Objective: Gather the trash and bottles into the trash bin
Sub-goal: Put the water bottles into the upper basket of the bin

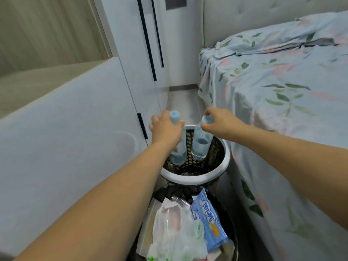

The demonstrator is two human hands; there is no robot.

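Note:
Two clear plastic bottles with pale blue caps hang upright over a black mesh bin with a white rim (197,176). My left hand (165,130) grips the neck of the left bottle (178,157), whose base dips inside the bin. My right hand (218,121) pinches the cap of the right bottle (201,144), which holds a little water and also reaches below the rim. Closer to me stands a second bin lined with a black bag (169,191), filled with trash: a white plastic bag (173,228) and a blue snack wrapper (209,217).
A bed with a floral sheet (282,95) crowds the right side. White cabinets with black handles (146,44) line the left and the back. Both bins sit in the narrow floor strip (184,104) between them.

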